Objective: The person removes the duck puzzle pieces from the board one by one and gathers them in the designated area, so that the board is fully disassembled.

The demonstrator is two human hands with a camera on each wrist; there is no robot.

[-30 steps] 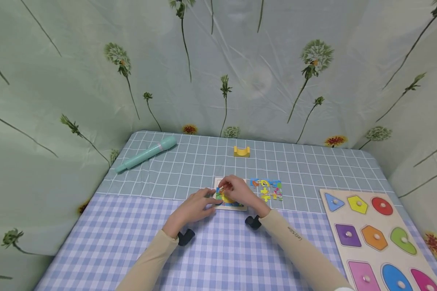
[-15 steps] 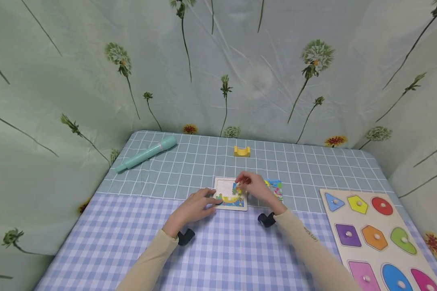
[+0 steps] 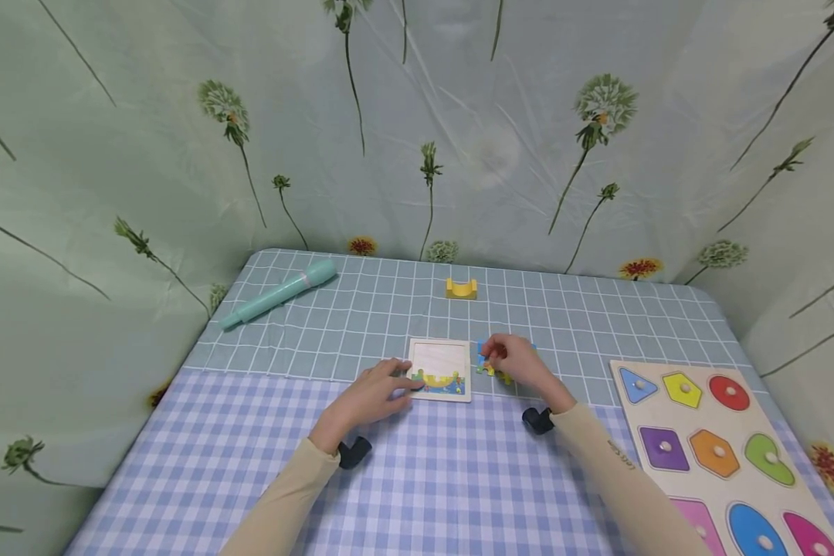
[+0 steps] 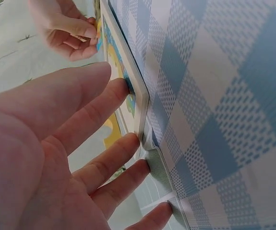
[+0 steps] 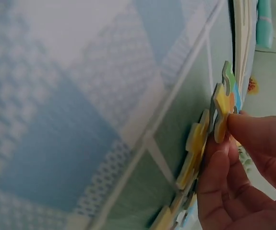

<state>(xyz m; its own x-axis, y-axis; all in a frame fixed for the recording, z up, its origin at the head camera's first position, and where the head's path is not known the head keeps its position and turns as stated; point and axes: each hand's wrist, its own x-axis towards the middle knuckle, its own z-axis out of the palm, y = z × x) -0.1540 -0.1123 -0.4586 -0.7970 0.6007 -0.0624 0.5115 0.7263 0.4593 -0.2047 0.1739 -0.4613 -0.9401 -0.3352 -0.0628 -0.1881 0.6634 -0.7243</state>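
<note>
My left hand (image 3: 371,395) rests its straight fingertips on the left edge of a small wooden puzzle tray (image 3: 439,357). Puzzle pieces (image 3: 448,384) fill the tray's lower strip, while bare pale wood shows above them. To the tray's right, my right hand (image 3: 519,364) pinches a yellow puzzle piece with a green knob (image 5: 221,109) between thumb and fingers, just over the cloth. Other loose yellow pieces (image 5: 189,152) lie beneath it, partly covered by the hand in the head view. The left wrist view shows my left fingertips (image 4: 121,87) touching the tray's rim.
A wooden board with coloured knobbed shapes (image 3: 688,417) lies at the right. A yellow curved block (image 3: 462,290) stands at the back. A teal tapered stick (image 3: 278,295) lies at the back left. Checked cloth (image 3: 417,479) covers the near side.
My right hand has moved right, from over the tray to the loose pieces, carrying a piece out of the tray. More bare wood shows in the tray. The left hand has stayed put.
</note>
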